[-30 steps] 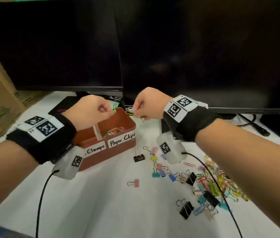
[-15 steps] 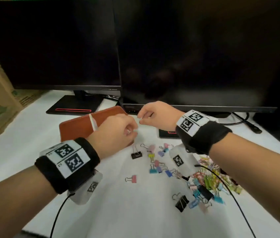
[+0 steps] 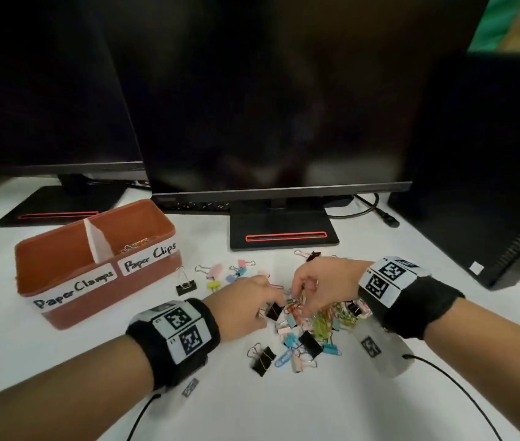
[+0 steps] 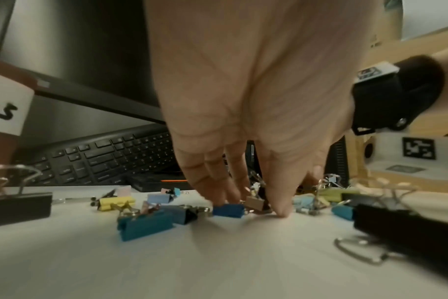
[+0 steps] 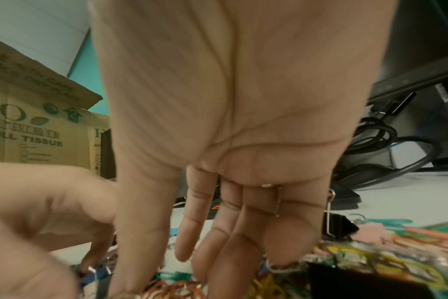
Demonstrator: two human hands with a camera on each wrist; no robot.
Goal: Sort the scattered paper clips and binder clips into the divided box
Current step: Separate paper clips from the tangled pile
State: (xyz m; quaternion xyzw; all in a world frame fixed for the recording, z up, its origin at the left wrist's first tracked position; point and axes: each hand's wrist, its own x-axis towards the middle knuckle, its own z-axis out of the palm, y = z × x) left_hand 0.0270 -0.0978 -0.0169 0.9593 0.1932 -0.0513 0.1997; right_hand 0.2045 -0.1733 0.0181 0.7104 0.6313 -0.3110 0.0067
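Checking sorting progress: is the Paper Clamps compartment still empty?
Seemingly empty: the head view shows only bare walls in the Paper Clamps compartment, though its floor is hidden. Paper clips lie in the other half.

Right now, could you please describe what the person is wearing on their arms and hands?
Both forearms are bare. Each wrist carries a black wristband topped with white panels printed with square black-and-white markers. A white camera housing bearing a smaller marker hangs beneath the right wrist, trailing a black cable. The hands are ungloved.

Black wristbands (image 3: 174, 340) with white square-code tags, grey camera pods (image 3: 379, 348) trailing black cables (image 3: 462, 396)
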